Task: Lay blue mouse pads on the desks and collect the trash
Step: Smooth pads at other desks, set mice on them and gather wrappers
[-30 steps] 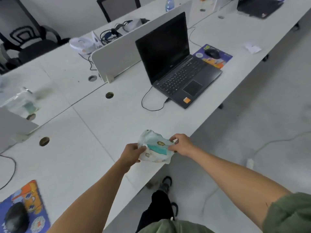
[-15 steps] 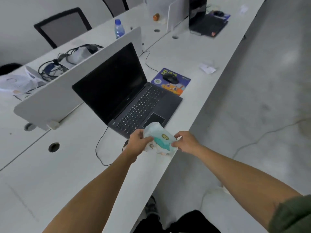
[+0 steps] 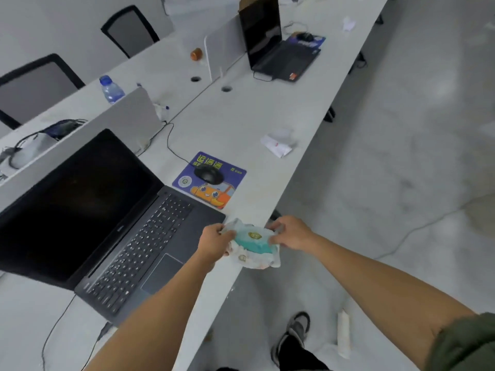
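A crumpled white and teal plastic wrapper point(image 3: 253, 246) hangs at the desk's front edge, held at its left end by my left hand point(image 3: 215, 242) and at its right end by my right hand point(image 3: 290, 234). A blue mouse pad point(image 3: 211, 180) with a cartoon car lies right of the near laptop point(image 3: 107, 218), with a black mouse point(image 3: 209, 174) on it. A crumpled white paper point(image 3: 277, 144) lies farther along the desk point(image 3: 241, 116). A second blue mouse pad point(image 3: 308, 41) sits by the far laptop point(image 3: 270, 44), and another paper scrap point(image 3: 348, 24) lies beyond.
White dividers point(image 3: 128, 116) run down the desk's middle. A water bottle point(image 3: 110, 89), an orange jar point(image 3: 196, 54), headphones and cables sit behind them. Black chairs point(image 3: 34, 84) stand at the far side. A white object point(image 3: 343, 334) lies on the grey floor near my shoe point(image 3: 294, 330).
I have walked along the desk row carrying the wrapper in both hands. The laptop and its mouse pad have drawn close, and the far laptop has come into view.
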### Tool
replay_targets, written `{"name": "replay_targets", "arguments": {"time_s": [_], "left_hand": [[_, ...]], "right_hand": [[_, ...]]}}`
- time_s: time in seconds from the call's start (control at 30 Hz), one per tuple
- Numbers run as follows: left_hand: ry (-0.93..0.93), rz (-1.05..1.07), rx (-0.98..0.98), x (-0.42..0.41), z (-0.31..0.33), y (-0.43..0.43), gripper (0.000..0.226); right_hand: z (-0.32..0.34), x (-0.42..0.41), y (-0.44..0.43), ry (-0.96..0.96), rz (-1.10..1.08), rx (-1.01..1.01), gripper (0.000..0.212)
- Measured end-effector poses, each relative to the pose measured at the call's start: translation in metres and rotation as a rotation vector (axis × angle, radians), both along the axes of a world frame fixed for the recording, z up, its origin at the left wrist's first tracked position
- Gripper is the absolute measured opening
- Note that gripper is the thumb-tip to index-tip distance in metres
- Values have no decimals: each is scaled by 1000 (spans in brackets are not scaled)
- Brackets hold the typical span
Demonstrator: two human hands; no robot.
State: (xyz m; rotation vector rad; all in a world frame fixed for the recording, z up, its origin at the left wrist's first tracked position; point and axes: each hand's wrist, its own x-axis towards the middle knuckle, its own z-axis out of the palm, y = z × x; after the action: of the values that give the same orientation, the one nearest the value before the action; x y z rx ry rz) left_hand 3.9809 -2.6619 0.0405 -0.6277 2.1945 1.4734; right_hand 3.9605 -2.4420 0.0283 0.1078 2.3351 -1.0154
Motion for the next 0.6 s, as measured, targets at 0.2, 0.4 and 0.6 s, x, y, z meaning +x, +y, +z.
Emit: {"name": "replay_targets", "arguments": {"time_s": [0.2, 0.4, 0.6], "left_hand": [[-23, 67, -42, -58, 7, 44, 22], [14, 177, 0, -126, 3, 50, 32], [13, 249, 14, -207, -1, 64, 17]], "right_hand": [[3, -71, 67, -46, -143, -106, 45], [-3, -161, 103, 50, -107, 117, 53], [-5, -266, 102, 170, 42, 330, 66]]}}
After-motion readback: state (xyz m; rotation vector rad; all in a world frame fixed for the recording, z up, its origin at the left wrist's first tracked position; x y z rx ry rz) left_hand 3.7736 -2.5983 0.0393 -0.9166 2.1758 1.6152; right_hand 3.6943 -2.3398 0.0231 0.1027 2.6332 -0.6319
